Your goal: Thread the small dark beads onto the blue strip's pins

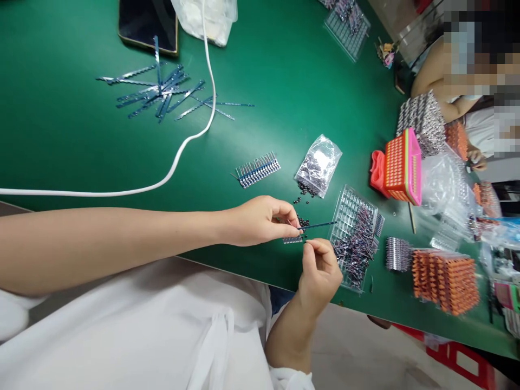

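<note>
My left hand [264,219] is closed in a pinch on a thin dark-blue strip [319,225], which points out to the right. Just below it, the thumb and forefinger of my right hand [320,273] are pressed together on a tiny dark bead [306,242]. Under the left fingers lies a small row of silvery pieces [292,239], partly covered. Loose dark beads [303,221] are scattered beside those fingers. A clear bag of dark beads [319,165] lies beyond, some spilled at its mouth. To the right, a clear compartment tray [351,203] bears a heap of wired dark pieces [357,246].
A row of wired pieces [258,170] lies beyond my left hand. Several blue strips [162,92] are piled farther off, crossed by a white cable [179,154]. Orange stacks [444,279] and a basket [398,168] stand right. A co-worker's hand [476,158] is at the far right.
</note>
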### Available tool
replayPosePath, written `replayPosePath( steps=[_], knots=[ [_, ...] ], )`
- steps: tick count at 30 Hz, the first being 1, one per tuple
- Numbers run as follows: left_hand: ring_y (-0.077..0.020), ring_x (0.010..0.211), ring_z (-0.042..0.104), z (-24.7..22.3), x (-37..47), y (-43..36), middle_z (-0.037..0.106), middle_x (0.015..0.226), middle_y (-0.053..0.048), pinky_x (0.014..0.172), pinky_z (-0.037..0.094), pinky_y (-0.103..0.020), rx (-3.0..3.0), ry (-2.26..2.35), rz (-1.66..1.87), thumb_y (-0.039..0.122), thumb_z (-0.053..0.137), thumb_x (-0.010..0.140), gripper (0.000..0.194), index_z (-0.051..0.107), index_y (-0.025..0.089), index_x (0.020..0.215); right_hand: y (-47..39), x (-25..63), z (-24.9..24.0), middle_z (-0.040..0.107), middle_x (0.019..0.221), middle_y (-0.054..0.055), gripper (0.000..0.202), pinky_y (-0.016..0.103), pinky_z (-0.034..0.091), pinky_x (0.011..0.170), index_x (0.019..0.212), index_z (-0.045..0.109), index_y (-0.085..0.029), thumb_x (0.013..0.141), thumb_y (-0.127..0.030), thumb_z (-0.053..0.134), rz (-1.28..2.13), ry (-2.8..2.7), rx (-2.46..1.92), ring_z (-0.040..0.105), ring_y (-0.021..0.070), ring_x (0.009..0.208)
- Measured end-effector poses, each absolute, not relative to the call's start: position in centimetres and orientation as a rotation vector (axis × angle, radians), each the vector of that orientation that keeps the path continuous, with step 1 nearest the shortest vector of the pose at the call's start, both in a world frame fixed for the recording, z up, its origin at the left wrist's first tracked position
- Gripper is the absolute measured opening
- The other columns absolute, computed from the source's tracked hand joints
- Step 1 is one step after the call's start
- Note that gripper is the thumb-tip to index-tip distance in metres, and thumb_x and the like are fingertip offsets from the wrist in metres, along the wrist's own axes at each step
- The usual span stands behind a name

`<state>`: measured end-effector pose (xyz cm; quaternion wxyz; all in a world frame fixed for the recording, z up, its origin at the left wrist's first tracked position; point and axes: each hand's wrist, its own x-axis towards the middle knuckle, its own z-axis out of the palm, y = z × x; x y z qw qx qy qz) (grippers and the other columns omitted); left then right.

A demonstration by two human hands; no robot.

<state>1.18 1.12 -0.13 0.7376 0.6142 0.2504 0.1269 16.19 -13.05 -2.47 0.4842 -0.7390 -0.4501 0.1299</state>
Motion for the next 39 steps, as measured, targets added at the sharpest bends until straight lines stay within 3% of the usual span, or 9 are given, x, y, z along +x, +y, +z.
replayPosePath(
  steps=[4, 13, 18, 24, 29, 33, 39],
  knots=[
    [-0.0173, 0.102, 0.069, -0.3, 1.4, 0.3, 0.076, 0.102, -0.006, 0.095, 0.051, -0.033, 1.066, 0.394, 0.306, 0.023, 0.068, 0.083, 0.008, 0.065, 0.016, 0.086, -12.7, 15.2, -2.8, 0.052, 0.078, 0.000, 0.010, 0.027, 0.047, 0.064, 0.081, 0.057, -0.019, 0.089, -0.025, 0.057, 0.357, -0.992, -1.688, 0.056, 0.0132, 0.073],
    [-0.0198, 0.118, 0.066, -0.1, 1.1, -0.1, 0.075, 0.113, -0.008, 0.104, 0.050, -0.035, 1.127, 0.358, 0.331, 0.024, 0.068, 0.087, 0.009, 0.064, 0.016, 0.088, -12.3, 14.2, -3.2, 0.052, 0.082, 0.001, 0.004, 0.030, 0.052, 0.068, 0.085, 0.058, -0.020, 0.089, -0.021, 0.060, 0.064, -1.023, -1.714, 0.059, 0.0139, 0.077],
    [-0.0188, 0.115, 0.068, 0.0, 0.9, -0.1, 0.075, 0.115, -0.009, 0.102, 0.050, -0.034, 1.163, 0.363, 0.327, 0.024, 0.068, 0.087, 0.009, 0.065, 0.016, 0.089, -12.5, 14.2, -3.3, 0.056, 0.085, 0.001, 0.005, 0.032, 0.055, 0.069, 0.092, 0.059, -0.022, 0.089, -0.019, 0.062, -0.058, -1.100, -1.704, 0.060, 0.0150, 0.080],
    [-0.0158, 0.100, 0.070, -0.1, 1.2, 0.0, 0.076, 0.101, -0.005, 0.093, 0.053, -0.031, 0.994, 0.372, 0.300, 0.019, 0.069, 0.084, 0.006, 0.066, 0.015, 0.086, -12.8, 15.0, -2.7, 0.065, 0.090, 0.002, 0.025, 0.032, 0.055, 0.070, 0.101, 0.064, -0.027, 0.084, -0.009, 0.068, -0.364, -1.424, -1.708, 0.065, 0.0151, 0.080],
    [-0.0134, 0.087, 0.069, -0.2, 1.3, 0.3, 0.075, 0.093, -0.004, 0.084, 0.055, -0.029, 0.947, 0.377, 0.259, 0.020, 0.072, 0.081, 0.007, 0.067, 0.016, 0.085, -12.9, 15.1, -2.7, 0.066, 0.088, 0.003, 0.021, 0.032, 0.056, 0.067, 0.101, 0.064, -0.025, 0.085, -0.013, 0.068, -0.409, -1.420, -1.728, 0.066, 0.0164, 0.077],
    [-0.0139, 0.091, 0.070, -0.2, 1.3, 0.2, 0.076, 0.097, -0.004, 0.086, 0.054, -0.029, 0.947, 0.364, 0.258, 0.019, 0.071, 0.082, 0.005, 0.067, 0.016, 0.084, -13.0, 15.0, -3.0, 0.066, 0.088, 0.003, 0.022, 0.031, 0.056, 0.066, 0.102, 0.065, -0.025, 0.085, -0.013, 0.069, -0.405, -1.377, -1.726, 0.066, 0.0164, 0.079],
    [-0.0177, 0.113, 0.068, -0.1, 1.2, 0.1, 0.076, 0.109, -0.008, 0.099, 0.052, -0.033, 1.031, 0.371, 0.265, 0.019, 0.068, 0.086, 0.003, 0.066, 0.016, 0.086, -13.2, 15.0, -3.2, 0.067, 0.089, 0.003, 0.025, 0.032, 0.057, 0.068, 0.106, 0.066, -0.025, 0.085, -0.012, 0.070, -0.429, -1.386, -1.746, 0.067, 0.0161, 0.079]
  ],
)
